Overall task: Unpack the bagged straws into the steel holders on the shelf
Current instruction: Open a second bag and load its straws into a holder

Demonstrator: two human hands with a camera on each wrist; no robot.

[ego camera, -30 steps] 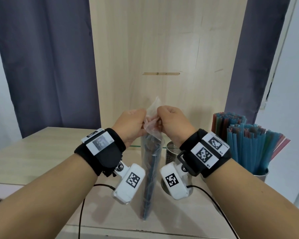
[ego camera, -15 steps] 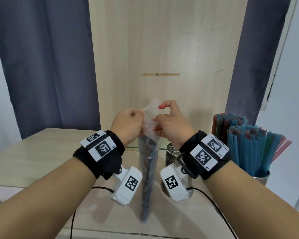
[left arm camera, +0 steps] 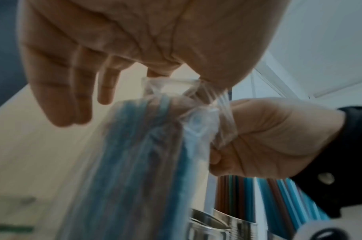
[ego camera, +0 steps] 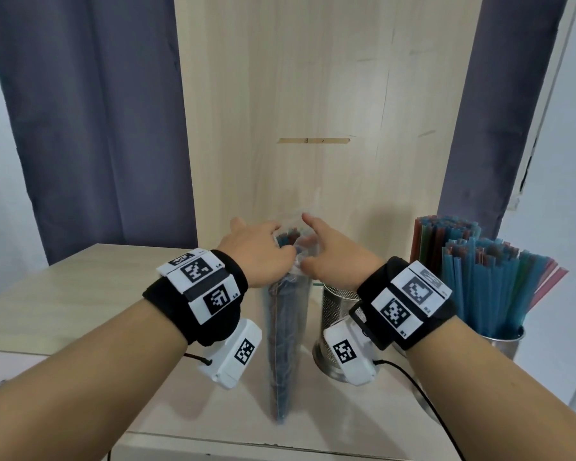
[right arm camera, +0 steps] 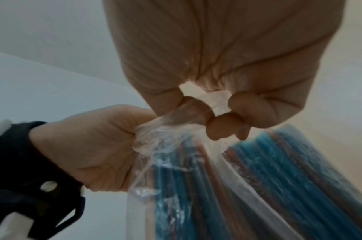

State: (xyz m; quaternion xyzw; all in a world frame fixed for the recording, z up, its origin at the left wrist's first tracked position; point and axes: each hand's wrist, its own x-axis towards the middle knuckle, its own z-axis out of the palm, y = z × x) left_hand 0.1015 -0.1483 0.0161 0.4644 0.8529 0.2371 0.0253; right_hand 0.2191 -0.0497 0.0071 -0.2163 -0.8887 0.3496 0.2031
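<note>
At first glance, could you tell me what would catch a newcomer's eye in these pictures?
Front and centre, the left hand and right hand pinch the clear bag of straws at its mouth, pulling it open as it stands upright on the wooden shelf. To the right, a steel holder is packed with blue and red straws; an empty perforated holder stands beside the bag.

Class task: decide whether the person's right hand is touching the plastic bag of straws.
Touching. The right wrist view shows the right hand pinching the plastic bag at its mouth.

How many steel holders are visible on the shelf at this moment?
2. A perforated holder stands just behind the right wrist, contents hidden; a second holder at far right is packed with straws. Others may be hidden.
</note>
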